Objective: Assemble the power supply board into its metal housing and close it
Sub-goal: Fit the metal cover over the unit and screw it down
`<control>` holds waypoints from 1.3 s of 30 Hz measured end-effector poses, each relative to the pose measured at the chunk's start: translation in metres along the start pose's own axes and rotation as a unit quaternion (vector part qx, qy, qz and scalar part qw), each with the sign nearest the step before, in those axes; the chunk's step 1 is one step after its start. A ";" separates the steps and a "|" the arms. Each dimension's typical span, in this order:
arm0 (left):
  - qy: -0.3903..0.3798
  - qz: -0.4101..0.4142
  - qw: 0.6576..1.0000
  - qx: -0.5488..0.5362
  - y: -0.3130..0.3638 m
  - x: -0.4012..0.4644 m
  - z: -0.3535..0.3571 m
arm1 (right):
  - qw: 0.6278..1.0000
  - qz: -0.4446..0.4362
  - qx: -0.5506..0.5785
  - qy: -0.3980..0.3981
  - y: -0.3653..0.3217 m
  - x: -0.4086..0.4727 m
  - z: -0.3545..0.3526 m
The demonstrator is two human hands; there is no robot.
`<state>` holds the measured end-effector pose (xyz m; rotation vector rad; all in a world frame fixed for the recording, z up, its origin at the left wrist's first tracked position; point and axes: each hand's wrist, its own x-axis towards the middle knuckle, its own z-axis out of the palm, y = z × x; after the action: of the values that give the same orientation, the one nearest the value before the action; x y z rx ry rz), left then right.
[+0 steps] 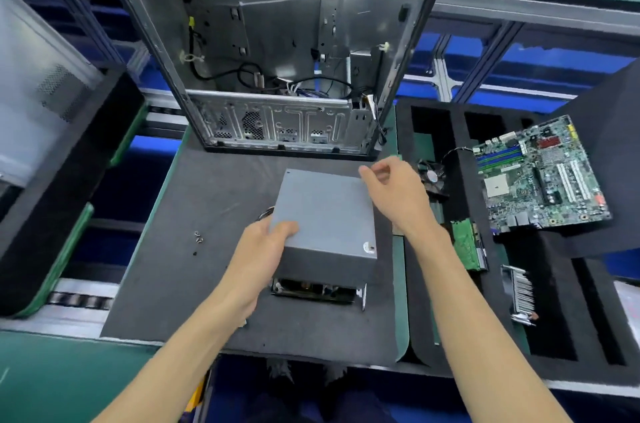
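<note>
Two bare forearms reach in from the near edge toward a grey metal housing cover (pixel 325 214) sitting over the power supply board (pixel 313 289), whose dark components show in a gap under the cover's near side. Both rest on a dark foam mat (pixel 194 200) covering the work surface. On the cover's near-left corner, the left hand (pixel 265 249) grips with thumb on top and fingers curled down the side. At the far-right corner, the right hand (pixel 394 190) has its fingers loosely curled; whether it pinches the edge or only hovers cannot be told. Left of the housing, a few small screws (pixel 198 238) lie loose on the mat. To the right, a black foam tray (pixel 460 180) holds a motherboard (pixel 540 176), a small fan (pixel 431 176) and other cards. Farthest back stands an open computer case (pixel 277 48) with loose cables inside. By appearance, the closing step is in hand: the cover likely needs pressing down flush, then fastening with the screws.
</note>
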<state>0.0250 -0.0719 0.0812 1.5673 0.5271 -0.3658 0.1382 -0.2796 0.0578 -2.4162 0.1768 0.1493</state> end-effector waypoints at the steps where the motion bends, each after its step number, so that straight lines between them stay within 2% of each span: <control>1: 0.022 0.002 1.000 0.009 -0.001 -0.003 0.003 | 0.999 -0.032 0.011 -0.032 -0.001 0.006 0.004; 4: 0.101 0.011 0.992 0.072 -0.007 -0.012 0.008 | 0.984 -0.092 -0.015 -0.150 -0.012 0.018 0.015; 6: 0.178 0.060 0.974 0.131 -0.014 -0.023 0.007 | 0.974 -0.091 -0.045 -0.204 -0.015 0.023 0.020; 8: 0.261 0.071 0.956 0.114 -0.031 -0.038 0.004 | 0.967 -0.096 -0.062 -0.227 -0.016 0.027 0.022; 9: 0.269 0.031 0.960 0.071 -0.039 -0.048 0.005 | 0.966 -0.102 -0.066 -0.228 -0.016 0.027 0.022; 11: 0.197 -0.098 0.973 -0.070 -0.048 -0.066 0.017 | 0.966 -0.116 -0.064 -0.223 -0.015 0.027 0.023; 13: 0.103 -0.171 0.962 -0.187 -0.050 -0.070 0.036 | 0.968 -0.122 -0.053 -0.215 -0.015 0.026 0.024; 15: 0.070 -0.185 0.943 -0.266 -0.045 -0.064 0.050 | 0.971 -0.124 -0.038 -0.203 -0.014 0.024 0.024; 19: 0.067 -0.211 0.898 -0.381 -0.035 -0.056 0.057 | 0.975 -0.124 -0.032 -0.184 -0.016 0.023 0.024; 21: 0.072 -0.223 0.891 -0.389 -0.037 -0.054 0.057 | 0.975 -0.122 -0.035 -0.183 -0.018 0.022 0.023; 25: 0.090 -0.207 0.905 -0.361 -0.046 -0.052 0.063 | 0.976 -0.105 -0.035 -0.187 -0.018 0.017 0.021; 33: 0.142 -0.189 0.917 -0.321 -0.063 -0.050 0.071 | 0.978 -0.139 -0.069 -0.139 -0.011 -0.002 0.030; 39: 0.145 -0.182 0.927 -0.294 -0.061 -0.047 0.066 | 0.978 -0.149 -0.077 -0.126 -0.017 -0.004 0.032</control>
<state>-0.0416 -0.1415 0.0504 0.9357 1.0601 -0.2220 0.1355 -0.2455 0.0456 -2.5162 -0.3240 0.3398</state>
